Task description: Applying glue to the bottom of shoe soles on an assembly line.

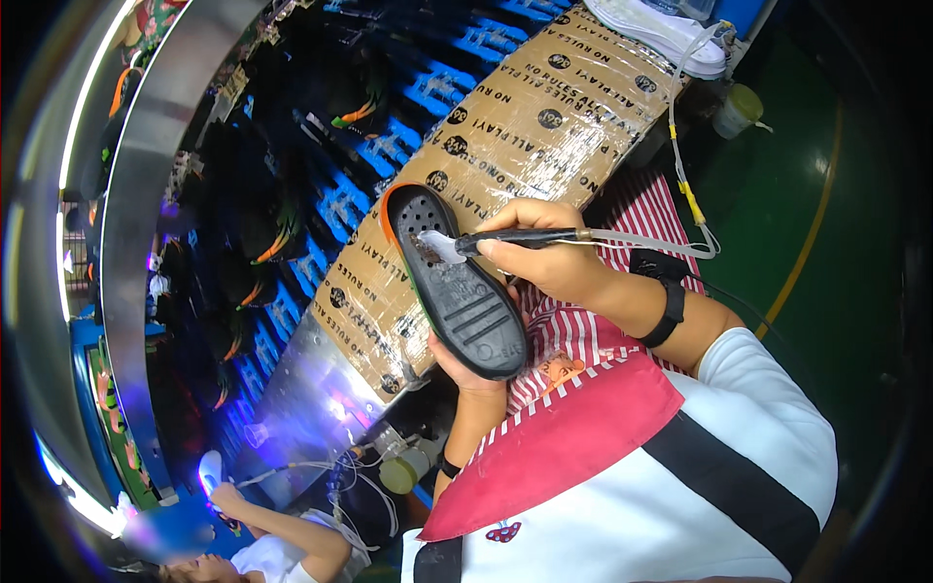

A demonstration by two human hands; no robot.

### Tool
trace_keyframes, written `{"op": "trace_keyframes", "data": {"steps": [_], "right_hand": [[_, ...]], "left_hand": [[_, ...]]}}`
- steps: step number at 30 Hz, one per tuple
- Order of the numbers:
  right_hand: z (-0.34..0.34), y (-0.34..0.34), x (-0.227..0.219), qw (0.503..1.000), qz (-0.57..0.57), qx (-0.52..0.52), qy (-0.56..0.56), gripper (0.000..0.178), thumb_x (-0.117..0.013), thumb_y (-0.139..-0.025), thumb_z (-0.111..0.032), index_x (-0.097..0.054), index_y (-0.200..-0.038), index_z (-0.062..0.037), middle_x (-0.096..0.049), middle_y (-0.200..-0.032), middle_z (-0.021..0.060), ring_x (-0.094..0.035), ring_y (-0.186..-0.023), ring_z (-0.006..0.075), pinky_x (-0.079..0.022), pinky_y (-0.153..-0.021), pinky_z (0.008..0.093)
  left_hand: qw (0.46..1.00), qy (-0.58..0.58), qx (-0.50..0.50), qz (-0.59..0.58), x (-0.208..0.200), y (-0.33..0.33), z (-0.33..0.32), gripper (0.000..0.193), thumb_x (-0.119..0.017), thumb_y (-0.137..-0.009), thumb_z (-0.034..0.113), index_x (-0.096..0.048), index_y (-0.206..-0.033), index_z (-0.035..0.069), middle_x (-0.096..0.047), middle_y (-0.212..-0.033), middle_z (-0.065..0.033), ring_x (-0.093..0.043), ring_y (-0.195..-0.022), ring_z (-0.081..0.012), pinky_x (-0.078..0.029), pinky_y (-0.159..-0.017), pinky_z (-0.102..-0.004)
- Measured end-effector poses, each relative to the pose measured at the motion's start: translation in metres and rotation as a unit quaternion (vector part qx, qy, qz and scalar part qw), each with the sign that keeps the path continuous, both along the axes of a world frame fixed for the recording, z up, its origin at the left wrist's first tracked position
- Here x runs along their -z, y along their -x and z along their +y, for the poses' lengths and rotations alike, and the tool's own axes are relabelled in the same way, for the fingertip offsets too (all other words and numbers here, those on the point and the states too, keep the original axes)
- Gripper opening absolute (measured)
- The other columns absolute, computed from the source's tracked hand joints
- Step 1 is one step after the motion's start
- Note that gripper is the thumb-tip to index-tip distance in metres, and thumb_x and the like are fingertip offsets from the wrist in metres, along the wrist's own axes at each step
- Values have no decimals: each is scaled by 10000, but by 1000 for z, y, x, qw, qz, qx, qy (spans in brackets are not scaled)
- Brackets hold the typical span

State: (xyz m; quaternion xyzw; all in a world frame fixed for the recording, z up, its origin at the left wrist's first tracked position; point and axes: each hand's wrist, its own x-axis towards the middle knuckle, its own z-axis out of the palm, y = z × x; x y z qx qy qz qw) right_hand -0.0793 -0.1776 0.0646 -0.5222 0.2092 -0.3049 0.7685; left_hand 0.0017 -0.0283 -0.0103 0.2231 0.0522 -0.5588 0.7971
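Observation:
A black shoe sole [470,309] with an orange and green rim lies tilted, its inner side up, with a row of holes at the heel. My left hand [453,365] grips it from below along its lower edge; most of the fingers are hidden under the sole. My right hand [549,248] is closed round the black handle of a brush [520,237], pinched like a pen. White bristles [442,247] touch the sole near the holes. From the handle's back end a clear tube [641,243] runs off to the right.
Printed brown cardboard [525,126] covers the bench beyond the sole. A conveyor with blue slats [389,155] runs along its left side, carrying dark shoe parts. A white shoe [666,34] and a pot [739,110] are at upper right. Lower left, a co-worker's hand [226,500] holds a shoe part.

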Motion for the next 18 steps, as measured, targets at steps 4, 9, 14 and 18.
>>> {"op": "trace_keyframes", "data": {"steps": [4, 9, 14, 18], "right_hand": [[-4, -16, -3, 978, 1, 145, 148, 150, -633, -716, -128, -592, -755, 11, -589, -627, 56, -567, -567, 114, -441, -516, 262], [-11, -28, 4, 884, 64, 210, 412, 148, -645, -686, -112, -582, -785, -21, -567, -635, 118, -572, -568, 244, -449, -517, 314], [2, -38, 21, 855, 15, 168, 491, 144, -621, -686, -145, -526, -725, -44, -525, -588, 114, -551, -567, 278, -437, -547, 376], [-3, -26, 10, 912, -62, 94, 395, 174, -658, -664, -108, -578, -798, -30, -588, -668, 117, -582, -580, 261, -455, -526, 319]], "left_hand": [[997, 53, -1, 58, 4, 10, -5, 778, -325, -762, 652, -350, -1271, 63, -454, -1201, -180, -474, -1047, -380, -390, -889, -497], [985, -149, -37, -82, 6, 14, -2, 666, -326, -821, 587, -375, -1274, 102, -421, -1270, -80, -421, -1125, -262, -326, -964, -404], [984, -157, -26, -74, 14, 15, 0, 656, -303, -825, 593, -371, -1281, 127, -404, -1284, -63, -416, -1134, -249, -327, -960, -398], [984, -109, -44, -136, 25, 14, 4, 747, -318, -771, 662, -332, -1302, 137, -428, -1259, -78, -426, -1135, -255, -346, -960, -400]]}}
